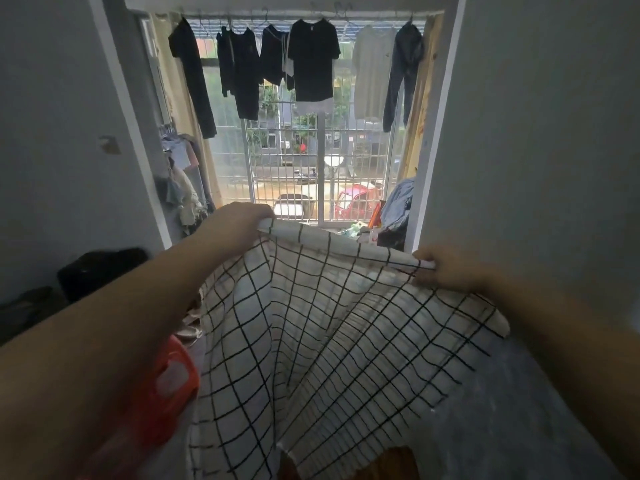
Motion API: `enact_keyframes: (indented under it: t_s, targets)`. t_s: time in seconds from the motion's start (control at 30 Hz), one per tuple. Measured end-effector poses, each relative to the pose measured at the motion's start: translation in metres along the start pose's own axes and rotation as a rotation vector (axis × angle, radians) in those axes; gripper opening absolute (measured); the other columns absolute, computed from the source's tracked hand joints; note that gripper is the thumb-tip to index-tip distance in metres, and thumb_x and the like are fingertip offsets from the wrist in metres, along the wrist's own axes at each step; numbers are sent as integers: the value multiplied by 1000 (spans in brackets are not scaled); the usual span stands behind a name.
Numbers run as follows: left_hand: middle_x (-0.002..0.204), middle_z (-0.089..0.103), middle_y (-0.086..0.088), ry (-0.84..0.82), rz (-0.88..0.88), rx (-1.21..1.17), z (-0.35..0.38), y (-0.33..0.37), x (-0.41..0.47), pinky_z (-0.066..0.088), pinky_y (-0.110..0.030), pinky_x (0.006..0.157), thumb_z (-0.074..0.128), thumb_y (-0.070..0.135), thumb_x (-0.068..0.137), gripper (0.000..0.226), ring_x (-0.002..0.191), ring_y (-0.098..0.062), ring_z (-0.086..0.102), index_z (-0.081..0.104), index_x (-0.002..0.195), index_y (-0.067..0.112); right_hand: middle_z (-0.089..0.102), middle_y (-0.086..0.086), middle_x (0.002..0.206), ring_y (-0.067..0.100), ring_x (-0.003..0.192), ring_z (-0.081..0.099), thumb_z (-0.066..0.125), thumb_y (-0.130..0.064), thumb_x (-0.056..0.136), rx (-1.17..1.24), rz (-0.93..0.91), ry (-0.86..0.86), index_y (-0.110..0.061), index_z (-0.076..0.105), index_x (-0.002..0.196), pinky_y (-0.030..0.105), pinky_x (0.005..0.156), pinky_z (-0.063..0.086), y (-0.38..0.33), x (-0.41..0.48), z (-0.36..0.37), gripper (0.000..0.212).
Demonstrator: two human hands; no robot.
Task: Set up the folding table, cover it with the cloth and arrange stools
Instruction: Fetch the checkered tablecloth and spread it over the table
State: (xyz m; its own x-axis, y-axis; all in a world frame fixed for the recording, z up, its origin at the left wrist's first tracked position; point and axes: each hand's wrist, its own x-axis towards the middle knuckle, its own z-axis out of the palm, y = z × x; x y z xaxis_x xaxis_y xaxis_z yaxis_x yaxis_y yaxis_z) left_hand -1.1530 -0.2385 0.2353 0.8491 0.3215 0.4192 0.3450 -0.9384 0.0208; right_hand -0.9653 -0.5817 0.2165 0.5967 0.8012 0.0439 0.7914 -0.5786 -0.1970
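White checked cloth (311, 323) is hanging below the fingers, not yet spread; brown beneath it is possibly the table (391, 465). An orange stool (162, 386) is waiting low, left of them (unarranged). Left hand (242, 220) and right hand (446, 268) are clamping curled fingers on its top hem.

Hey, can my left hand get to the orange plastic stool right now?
Probably not yet: the left hand grips a corner of the white black-checked cloth. The orange plastic stool stands nearby on that side, so once freed it likely could.
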Motion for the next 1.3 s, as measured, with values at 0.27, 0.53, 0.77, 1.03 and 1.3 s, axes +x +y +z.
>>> enact_keyframes:
  t_s: [0.27,0.53,0.77,1.03,1.3]
  targets:
    - [105,67,-7,-51,-14,201,26,20,66,43,-32,69,52,6,92,23,96,-27,63,62,109,17,67,3,94,25,88,62,57,-32,97,-11,177,312,-22,69,98,44,86,52,62,90,8,15]
    - [90,66,-6,118,-8,298,-4,38,137,49,-36,67,52,9,90,14,85,-32,64,57,99,19,60,3,72,27,66,58,56,-9,89,-251,182,739,-20,62,81,31,63,47,79,132,-66,15]
    - [94,69,-5,283,77,367,-40,34,155,51,-35,62,60,5,90,22,77,-28,65,62,108,17,67,3,89,32,77,63,54,-10,87,-323,-10,836,-27,66,97,42,69,53,96,132,-121,22]
    - [104,72,-7,152,129,301,-3,39,112,50,-33,69,59,6,91,37,82,-24,65,63,122,26,73,1,88,28,73,64,64,-11,87,-347,-56,612,-29,74,101,38,69,53,108,88,-73,25]
    - [115,68,4,-428,113,62,116,36,9,52,-31,84,51,29,96,36,94,-14,63,50,128,46,65,5,132,29,116,60,55,-33,98,-239,137,149,-39,62,131,35,97,46,120,19,68,35]
